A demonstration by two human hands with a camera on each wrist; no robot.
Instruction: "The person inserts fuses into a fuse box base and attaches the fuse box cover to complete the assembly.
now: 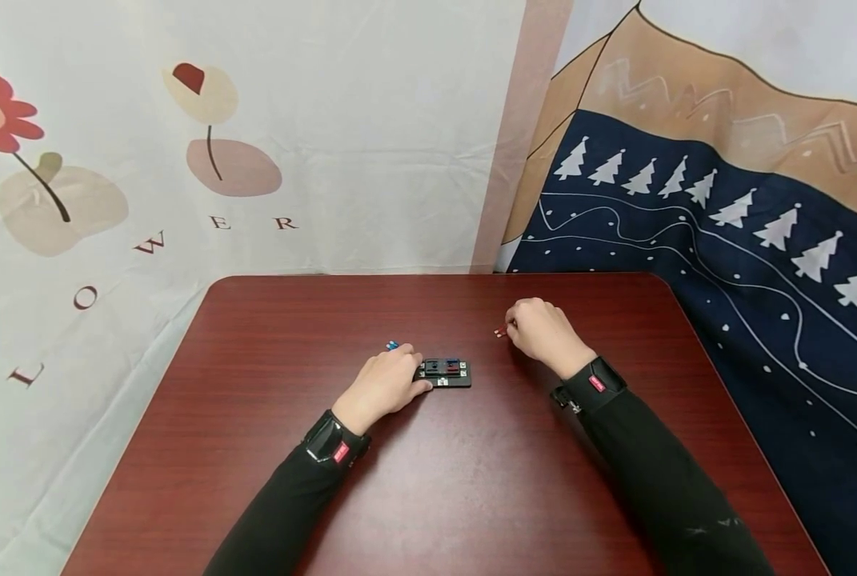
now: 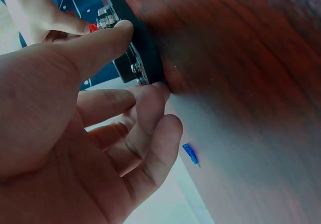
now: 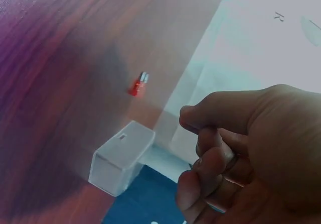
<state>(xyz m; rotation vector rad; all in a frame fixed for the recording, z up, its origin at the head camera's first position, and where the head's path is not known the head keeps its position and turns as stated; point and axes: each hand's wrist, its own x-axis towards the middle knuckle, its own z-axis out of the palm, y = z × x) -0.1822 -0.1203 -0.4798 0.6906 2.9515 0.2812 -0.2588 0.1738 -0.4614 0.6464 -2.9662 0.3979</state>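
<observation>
A small black fuse block (image 1: 461, 382) with blue and red inserts lies near the middle of the table. My left hand (image 1: 388, 379) holds it by its left end, thumb at the near side and fingers round the far side. In the left wrist view, screws show along the edge of the block (image 2: 131, 61). A small blue terminal (image 2: 190, 153) rests just beyond those fingers. Farther right, my right hand (image 1: 541, 330) hovers beside small red terminals (image 1: 501, 330) with silver ends. In the right wrist view its fingers curl loosely, apart from the red terminal (image 3: 137, 87); nothing shows between them.
A translucent white box (image 3: 123, 156) stands at the table edge in the right wrist view, close to the red terminal. Beyond the dark red wooden table (image 1: 313, 304) hang a pale printed cloth and a navy one with white trees.
</observation>
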